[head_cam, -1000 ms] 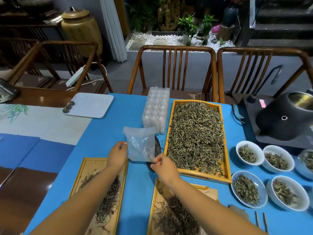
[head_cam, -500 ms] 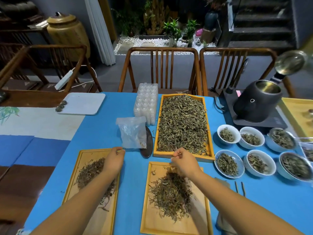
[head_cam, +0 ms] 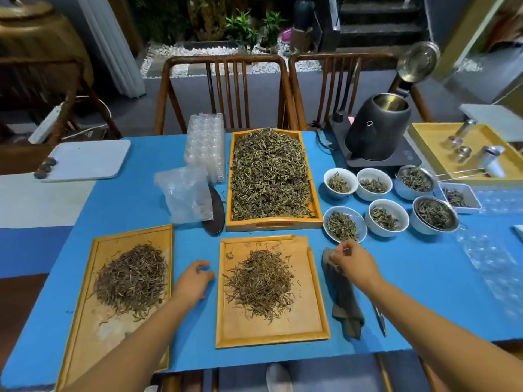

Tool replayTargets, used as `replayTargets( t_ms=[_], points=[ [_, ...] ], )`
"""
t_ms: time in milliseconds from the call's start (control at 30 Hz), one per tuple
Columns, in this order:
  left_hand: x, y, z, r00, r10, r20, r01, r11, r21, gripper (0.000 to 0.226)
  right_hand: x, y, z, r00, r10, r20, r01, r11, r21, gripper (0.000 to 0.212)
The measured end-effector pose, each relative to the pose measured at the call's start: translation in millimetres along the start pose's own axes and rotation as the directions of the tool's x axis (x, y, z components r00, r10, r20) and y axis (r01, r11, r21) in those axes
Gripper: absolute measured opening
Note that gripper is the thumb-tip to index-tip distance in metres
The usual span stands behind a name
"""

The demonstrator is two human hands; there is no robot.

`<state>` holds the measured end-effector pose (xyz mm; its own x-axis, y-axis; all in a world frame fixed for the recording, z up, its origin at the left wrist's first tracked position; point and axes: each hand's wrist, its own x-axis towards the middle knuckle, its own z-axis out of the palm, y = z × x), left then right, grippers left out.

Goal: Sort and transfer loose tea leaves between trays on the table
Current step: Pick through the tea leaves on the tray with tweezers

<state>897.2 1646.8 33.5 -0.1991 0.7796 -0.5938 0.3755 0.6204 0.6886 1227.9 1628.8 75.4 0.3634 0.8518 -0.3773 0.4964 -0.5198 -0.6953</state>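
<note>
Three wooden trays hold loose tea leaves. The large tray at the far centre is full. A near left tray and a near middle tray each carry a smaller brown pile. My left hand rests on the blue cloth between the two near trays, with fingers loosely curled and nothing in them. My right hand hovers to the right of the middle tray, above a dark cloth. Its thumb and forefinger pinch a thin tea leaf.
Several white bowls of tea stand at the right, behind them a black kettle with its lid open. A plastic bag, a dark scoop and stacked clear containers lie left of the large tray. Tweezers lie near the cloth.
Both hands have let go of the plastic bag and drawn back toward me. The left hand moved to the gap between the near trays; the right hand moved rightward past the middle tray.
</note>
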Motion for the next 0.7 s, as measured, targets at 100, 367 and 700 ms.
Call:
replayTargets(
  t_ms=[100, 367, 700],
  points=[
    [-5, -5, 6, 1.0, 0.015, 0.015, -0.015, 1.0, 0.01, 0.028, -2, 29, -10, 0.995, 0.026, -0.095, -0.032, 0.997, -0.063, 0.009],
    [-7, -17, 15, 0.996, 0.069, 0.05, -0.066, 0.996, -0.052, 0.023, -5, 84, -18, 0.969, 0.127, -0.212, -0.156, 0.979, -0.128, 0.036],
    [-9, -23, 16, 0.994, 0.089, 0.056, -0.081, 0.988, -0.131, 0.02, -7, 94, -9, 0.967, 0.145, -0.208, -0.178, 0.972, -0.151, 0.033]
  ],
)
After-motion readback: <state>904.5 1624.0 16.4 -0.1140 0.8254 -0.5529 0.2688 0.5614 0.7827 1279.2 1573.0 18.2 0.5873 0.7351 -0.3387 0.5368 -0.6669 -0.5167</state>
